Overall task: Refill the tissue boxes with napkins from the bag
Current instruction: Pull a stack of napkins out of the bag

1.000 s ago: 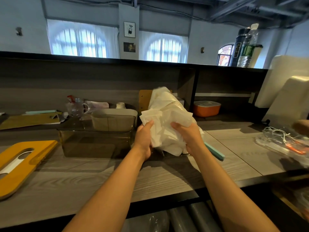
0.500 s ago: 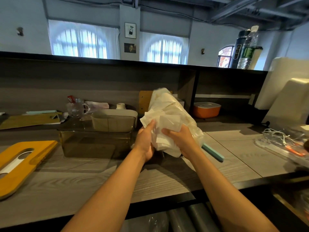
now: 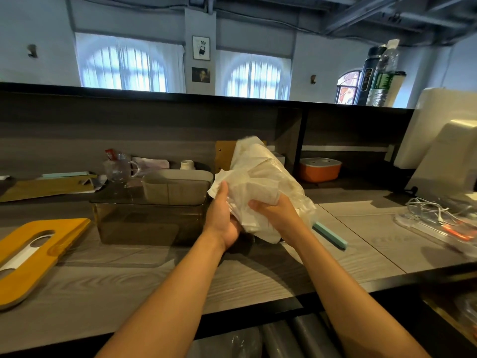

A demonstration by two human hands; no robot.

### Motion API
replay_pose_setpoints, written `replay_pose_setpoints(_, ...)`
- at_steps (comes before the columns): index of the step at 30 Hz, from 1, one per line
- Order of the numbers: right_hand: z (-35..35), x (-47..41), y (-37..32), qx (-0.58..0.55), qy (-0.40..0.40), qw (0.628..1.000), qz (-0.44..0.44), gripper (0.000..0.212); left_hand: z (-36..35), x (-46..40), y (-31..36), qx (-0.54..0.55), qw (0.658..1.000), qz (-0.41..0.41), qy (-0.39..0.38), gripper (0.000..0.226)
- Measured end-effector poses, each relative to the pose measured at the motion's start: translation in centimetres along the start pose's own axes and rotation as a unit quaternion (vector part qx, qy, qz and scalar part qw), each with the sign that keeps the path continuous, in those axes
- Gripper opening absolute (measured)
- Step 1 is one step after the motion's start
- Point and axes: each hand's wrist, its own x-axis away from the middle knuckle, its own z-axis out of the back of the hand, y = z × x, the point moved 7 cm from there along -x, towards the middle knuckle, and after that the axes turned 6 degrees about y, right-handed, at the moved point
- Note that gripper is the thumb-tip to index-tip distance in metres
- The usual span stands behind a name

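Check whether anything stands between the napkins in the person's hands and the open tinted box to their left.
Nothing visible does. Both the left hand and the right hand hold the napkins at the mouth of the bag, just right of the tinted box, whose top is open; its orange lid lies aside.

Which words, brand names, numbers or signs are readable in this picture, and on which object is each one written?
No text can be read as it stands.
Green label on the clear water bottle: print too blurred to read.
Dark flask: a small mark, too small to read.
Upper framed picture on the wall: a drawing, no legible words.
Plastic bag of napkins: no print visible.
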Motion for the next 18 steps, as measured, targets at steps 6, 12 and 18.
replay_pose_setpoints(6,0.1,-0.1,0.7,-0.023,-0.016,0.999,-0.044,0.043,-0.2,-0.1,0.0,0.015,1.0,-0.019,-0.017,0.052)
replay_pose_setpoints(12,1.5,-0.5,0.6,-0.015,0.025,0.999,-0.026,0.041,0.1,-0.2,0.3,0.102,0.994,-0.005,0.023,0.048)
replay_pose_setpoints(18,4.0,-0.6,0.8,-0.178,0.148,0.972,-0.039,0.034,0.3,-0.1,0.3,0.084,0.996,0.011,0.042,0.042)
